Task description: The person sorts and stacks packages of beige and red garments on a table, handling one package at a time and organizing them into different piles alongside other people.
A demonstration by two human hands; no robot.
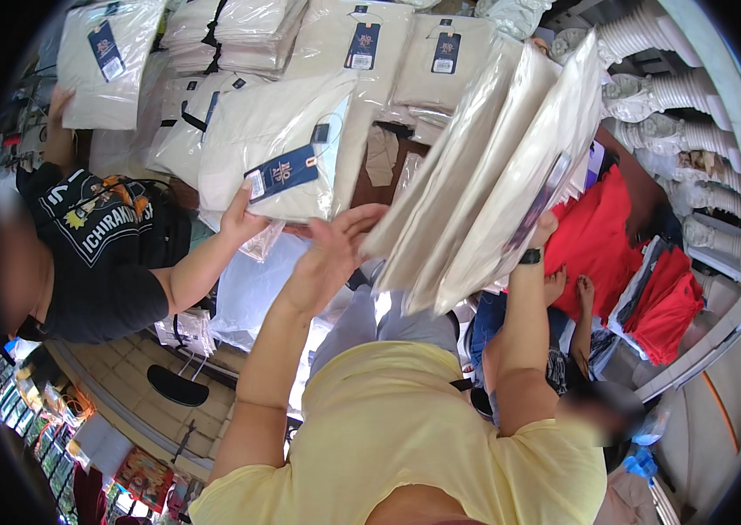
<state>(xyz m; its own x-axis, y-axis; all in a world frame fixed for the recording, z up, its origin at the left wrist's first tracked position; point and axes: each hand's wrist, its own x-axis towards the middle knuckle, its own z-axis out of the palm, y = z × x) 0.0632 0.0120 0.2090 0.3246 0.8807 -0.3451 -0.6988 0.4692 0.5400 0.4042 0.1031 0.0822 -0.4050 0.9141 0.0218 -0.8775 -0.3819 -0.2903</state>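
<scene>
My right hand, with a dark watch at its wrist, grips the right edge of a few flat cream garments in clear plastic bags. They stand tilted and fan apart at the top. My left hand is open, fingers spread, beside their lower left edge; whether its fingertips touch the bags I cannot tell. Just left of it, a co-worker's hand holds another bagged cream garment with a navy hang tag. The same co-worker's other hand holds a bagged garment at the far left.
Stacks of bagged cream garments cover the table's back. A co-worker in a black T-shirt stands left; another person sits right, near red cloth. Wrapped stacks of white cups line the right side. A black-seated stool stands lower left.
</scene>
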